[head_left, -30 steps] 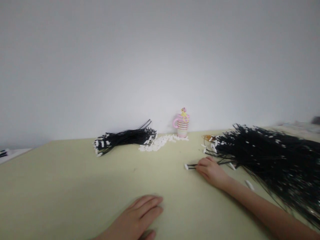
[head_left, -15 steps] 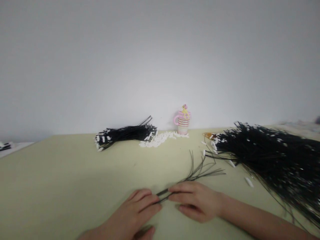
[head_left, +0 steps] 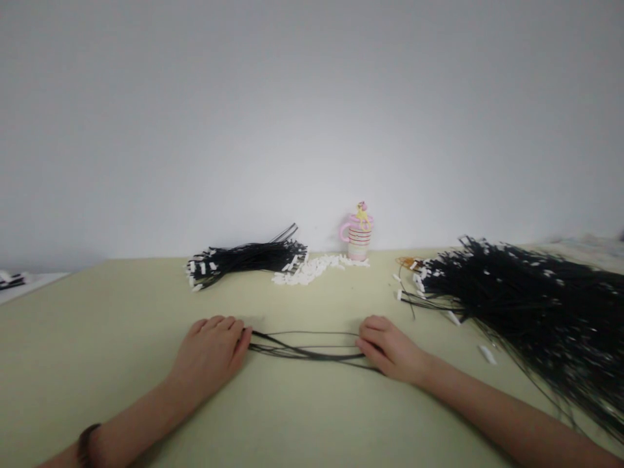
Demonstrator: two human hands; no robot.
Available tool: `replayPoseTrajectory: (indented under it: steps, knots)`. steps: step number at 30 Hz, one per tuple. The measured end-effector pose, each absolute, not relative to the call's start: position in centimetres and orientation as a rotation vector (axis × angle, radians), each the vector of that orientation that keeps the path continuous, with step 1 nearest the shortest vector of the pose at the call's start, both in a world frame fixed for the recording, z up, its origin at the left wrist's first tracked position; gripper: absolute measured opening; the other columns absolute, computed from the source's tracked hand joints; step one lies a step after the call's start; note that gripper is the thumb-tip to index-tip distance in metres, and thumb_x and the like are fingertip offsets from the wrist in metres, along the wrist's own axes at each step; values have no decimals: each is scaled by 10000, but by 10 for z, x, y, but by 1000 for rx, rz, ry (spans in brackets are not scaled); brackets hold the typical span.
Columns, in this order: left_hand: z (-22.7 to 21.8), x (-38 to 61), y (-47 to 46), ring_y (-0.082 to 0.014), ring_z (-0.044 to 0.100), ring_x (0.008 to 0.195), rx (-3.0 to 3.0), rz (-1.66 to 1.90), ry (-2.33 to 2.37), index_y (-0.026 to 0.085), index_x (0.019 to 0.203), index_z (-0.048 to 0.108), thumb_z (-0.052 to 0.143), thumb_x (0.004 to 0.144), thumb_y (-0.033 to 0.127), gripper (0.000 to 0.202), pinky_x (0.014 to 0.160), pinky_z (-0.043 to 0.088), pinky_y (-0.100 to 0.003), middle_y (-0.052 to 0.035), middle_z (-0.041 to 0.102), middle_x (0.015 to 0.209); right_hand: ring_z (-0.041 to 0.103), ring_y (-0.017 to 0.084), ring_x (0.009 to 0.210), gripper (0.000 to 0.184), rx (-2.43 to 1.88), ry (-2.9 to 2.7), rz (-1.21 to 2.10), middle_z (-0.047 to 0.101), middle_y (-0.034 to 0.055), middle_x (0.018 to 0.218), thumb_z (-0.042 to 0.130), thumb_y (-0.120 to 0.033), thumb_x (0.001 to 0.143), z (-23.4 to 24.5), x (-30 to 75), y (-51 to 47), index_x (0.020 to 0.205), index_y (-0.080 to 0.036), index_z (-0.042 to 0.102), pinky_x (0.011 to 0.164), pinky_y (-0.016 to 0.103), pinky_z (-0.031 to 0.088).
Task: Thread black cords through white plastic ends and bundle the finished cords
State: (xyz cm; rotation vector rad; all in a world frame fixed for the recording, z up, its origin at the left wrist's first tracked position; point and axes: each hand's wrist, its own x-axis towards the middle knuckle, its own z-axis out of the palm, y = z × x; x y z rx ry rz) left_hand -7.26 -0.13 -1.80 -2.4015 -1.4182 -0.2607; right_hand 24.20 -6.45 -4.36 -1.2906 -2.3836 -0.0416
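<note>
Several thin black wires (head_left: 312, 355) stretch sideways between my two hands, low over the pale green table (head_left: 273, 416). My left hand (head_left: 214, 344) is closed round their left end, its knuckles toward the wall. At the other end my right hand (head_left: 390, 348) grips the wires with bent fingers. Both wire ends are hidden inside the hands. Between the hands the strands sag slightly and spread apart.
A large heap of black wires (head_left: 536, 305) with white connectors covers the right side. At the back lie a bundle of black wires (head_left: 248, 257) and a pile of white connectors (head_left: 307, 270), beside a pink striped mug (head_left: 359, 240). One loose white connector (head_left: 487, 354) lies near the heap.
My hands have moved apart and farther up the table, the left one leftward. The wires, whose right ends were fanned out loose, now run between both hands.
</note>
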Motion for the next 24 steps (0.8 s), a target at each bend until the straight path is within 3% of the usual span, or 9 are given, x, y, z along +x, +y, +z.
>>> replayPoseTrajectory:
  steps: [5, 9, 12, 15, 19, 24]
  knots:
    - [-13, -81, 9, -219, 547, 707, -2379, -195, -1517, 154, 618, 545, 260, 829, 356, 408, 674, 370, -339, -94, 591, 706, 463, 124, 705, 330, -1161, -2425, 48, 511, 52, 700, 312, -256, 881, -43, 244, -67, 634, -137, 495, 701, 274, 354]
    - [-16, -89, 19, -200, 546, 717, -2373, -216, -1613, 170, 706, 522, 286, 803, 374, 327, 627, 372, -295, -77, 579, 738, 465, 123, 697, 365, -1012, -2457, 92, 528, 56, 711, 298, -244, 878, -41, 246, -69, 582, -137, 482, 706, 287, 352]
    - [-24, -95, 29, -214, 546, 810, -2421, -251, -1664, 169, 789, 509, 316, 785, 432, 326, 697, 389, -303, -71, 583, 801, 464, 130, 699, 365, -1029, -2451, 82, 523, 65, 707, 267, -249, 884, -40, 246, -70, 616, -135, 487, 699, 290, 362]
    - [-33, -98, 34, -244, 493, 997, -2521, -358, -1598, 142, 959, 506, 393, 727, 541, 476, 855, 358, -336, -110, 559, 1019, 453, 128, 675, 377, -1093, -2457, 58, 506, 63, 684, 243, -256, 891, -39, 245, -69, 632, -134, 488, 678, 280, 367]
    - [-38, -99, 29, -283, 300, 1219, -2716, -338, -1442, 165, 1241, 369, 423, 683, 625, 726, 989, 240, -398, -132, 373, 1308, 441, 125, 673, 375, -1152, -2491, 2, 481, 54, 671, 261, -273, 892, -41, 244, -68, 634, -136, 497, 676, 272, 360]
    - [-33, -99, 22, -308, 152, 1279, -2846, -200, -1405, 249, 1322, 267, 422, 675, 648, 776, 1006, 149, -498, -98, 201, 1404, 443, 118, 671, 352, -1177, -2489, 30, 471, 45, 673, 287, -266, 887, -43, 244, -66, 624, -138, 482, 673, 264, 361]
